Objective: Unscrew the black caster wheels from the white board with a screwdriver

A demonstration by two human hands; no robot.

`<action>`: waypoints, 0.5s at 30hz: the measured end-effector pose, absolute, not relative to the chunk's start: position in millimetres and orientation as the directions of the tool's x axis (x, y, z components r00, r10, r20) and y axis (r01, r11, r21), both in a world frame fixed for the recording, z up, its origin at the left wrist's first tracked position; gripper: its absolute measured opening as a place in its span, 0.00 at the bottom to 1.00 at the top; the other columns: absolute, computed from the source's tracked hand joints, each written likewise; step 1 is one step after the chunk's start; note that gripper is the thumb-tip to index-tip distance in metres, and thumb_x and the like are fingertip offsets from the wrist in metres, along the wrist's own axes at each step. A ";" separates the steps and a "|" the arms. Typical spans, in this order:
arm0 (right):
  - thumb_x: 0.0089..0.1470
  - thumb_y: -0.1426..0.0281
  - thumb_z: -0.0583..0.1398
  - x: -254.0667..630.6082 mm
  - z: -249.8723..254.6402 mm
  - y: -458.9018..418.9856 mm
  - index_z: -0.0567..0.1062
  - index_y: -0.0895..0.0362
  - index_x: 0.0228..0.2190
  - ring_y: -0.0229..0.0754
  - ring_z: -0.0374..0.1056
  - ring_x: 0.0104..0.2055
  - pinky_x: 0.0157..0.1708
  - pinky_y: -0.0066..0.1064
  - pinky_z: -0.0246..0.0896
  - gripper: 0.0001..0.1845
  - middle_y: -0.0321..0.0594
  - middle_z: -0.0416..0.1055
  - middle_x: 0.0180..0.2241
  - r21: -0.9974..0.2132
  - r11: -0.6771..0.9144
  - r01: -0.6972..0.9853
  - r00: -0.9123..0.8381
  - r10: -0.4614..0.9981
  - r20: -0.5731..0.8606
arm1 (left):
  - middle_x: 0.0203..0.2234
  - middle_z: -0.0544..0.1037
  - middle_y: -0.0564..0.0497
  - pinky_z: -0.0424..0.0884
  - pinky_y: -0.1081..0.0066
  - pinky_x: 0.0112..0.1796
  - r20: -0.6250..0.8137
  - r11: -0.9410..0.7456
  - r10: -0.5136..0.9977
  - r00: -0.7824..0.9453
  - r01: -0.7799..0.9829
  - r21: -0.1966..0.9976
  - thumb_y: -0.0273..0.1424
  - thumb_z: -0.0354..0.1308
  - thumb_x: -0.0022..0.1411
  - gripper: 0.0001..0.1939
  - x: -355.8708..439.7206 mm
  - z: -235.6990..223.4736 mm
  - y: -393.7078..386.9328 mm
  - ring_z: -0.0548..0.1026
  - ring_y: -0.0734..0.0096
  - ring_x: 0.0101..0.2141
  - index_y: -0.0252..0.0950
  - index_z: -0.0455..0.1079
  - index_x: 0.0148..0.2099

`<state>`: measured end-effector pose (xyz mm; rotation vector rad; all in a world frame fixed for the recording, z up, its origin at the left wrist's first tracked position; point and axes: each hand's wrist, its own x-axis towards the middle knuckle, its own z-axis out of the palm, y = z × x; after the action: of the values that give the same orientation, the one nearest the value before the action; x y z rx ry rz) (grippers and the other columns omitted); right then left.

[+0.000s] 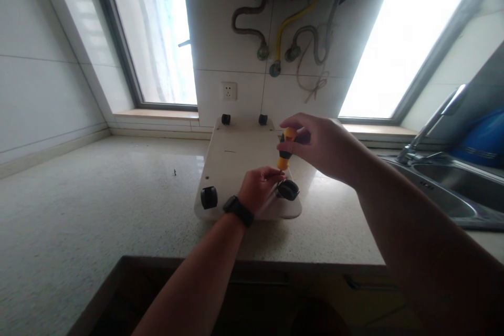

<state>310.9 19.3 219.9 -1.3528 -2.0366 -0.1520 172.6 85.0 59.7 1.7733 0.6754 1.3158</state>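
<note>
A cream-coloured appliance [236, 163] lies upside down on the speckled countertop [98, 194], with black feet at its corners. My right hand [323, 147] is closed round the top of a yellow-and-black screwdriver [285, 149] held upright over the near right foot [288, 189]. My left hand [258, 186], with a black watch on its wrist, is pinched at the screwdriver's lower end just beside that foot. The screwdriver's tip is hidden behind my left fingers.
A steel sink [452, 189] with a tap [433, 126] is at the right. A small loose screw [175, 172] lies on the counter left of the appliance. A wall socket [229, 91] and gas pipes [279, 37] are behind. A dark opening [236, 299] cuts into the counter's front.
</note>
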 end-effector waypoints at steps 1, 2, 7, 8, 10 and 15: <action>0.50 0.58 0.68 312.0 219.7 19.1 0.77 0.54 0.45 0.42 0.73 0.34 0.35 0.38 0.69 0.22 0.39 0.78 0.36 -0.321 0.455 0.831 -0.216 0.796 0.566 | 0.37 0.85 0.46 0.75 0.63 0.45 0.515 -0.533 0.803 0.301 -0.026 0.846 0.33 0.66 0.63 0.05 172.1 60.0 84.2 0.82 0.63 0.40 0.37 0.80 0.39; 0.50 0.60 0.68 313.0 219.5 18.7 0.77 0.53 0.45 0.42 0.74 0.34 0.35 0.37 0.69 0.21 0.38 0.78 0.35 -0.358 0.457 0.814 -0.218 0.812 0.542 | 0.36 0.85 0.46 0.75 0.64 0.43 0.514 -0.535 0.807 0.289 -0.010 0.845 0.33 0.67 0.62 0.06 171.7 60.3 83.5 0.82 0.63 0.38 0.36 0.80 0.39; 0.57 0.61 0.62 310.6 220.4 14.2 0.77 0.51 0.49 0.42 0.73 0.39 0.40 0.38 0.68 0.18 0.41 0.76 0.44 -0.197 0.506 0.840 -0.338 0.771 0.539 | 0.33 0.85 0.47 0.73 0.68 0.38 0.511 -0.533 0.822 0.251 0.026 0.846 0.34 0.68 0.60 0.07 170.9 62.2 82.2 0.82 0.65 0.35 0.36 0.80 0.37; 0.57 0.59 0.62 308.7 221.0 13.4 0.77 0.51 0.47 0.43 0.72 0.38 0.39 0.39 0.67 0.18 0.42 0.75 0.44 -0.144 0.497 0.855 -0.348 0.759 0.550 | 0.32 0.85 0.47 0.73 0.68 0.38 0.511 -0.535 0.822 0.251 0.036 0.844 0.34 0.68 0.60 0.07 171.0 62.6 82.1 0.82 0.65 0.34 0.36 0.80 0.37; 0.56 0.55 0.64 305.1 221.6 13.1 0.78 0.53 0.44 0.43 0.70 0.36 0.38 0.39 0.66 0.19 0.43 0.74 0.41 -0.077 0.472 0.878 -0.350 0.743 0.571 | 0.32 0.84 0.47 0.72 0.68 0.37 0.513 -0.542 0.820 0.253 0.057 0.838 0.35 0.69 0.60 0.08 171.2 63.5 81.8 0.81 0.65 0.34 0.36 0.80 0.36; 0.51 0.52 0.67 305.4 208.3 16.4 0.71 0.53 0.51 0.41 0.69 0.34 0.35 0.38 0.65 0.30 0.42 0.75 0.42 -0.288 0.458 0.841 -0.216 0.773 0.597 | 0.32 0.84 0.47 0.72 0.68 0.37 0.516 -0.542 0.822 0.241 0.056 0.838 0.36 0.69 0.59 0.09 172.2 62.4 82.7 0.81 0.65 0.33 0.35 0.79 0.36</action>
<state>305.4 16.4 208.3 -1.3419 -2.0152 -0.1259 172.2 82.7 62.4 1.8033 0.8085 1.3661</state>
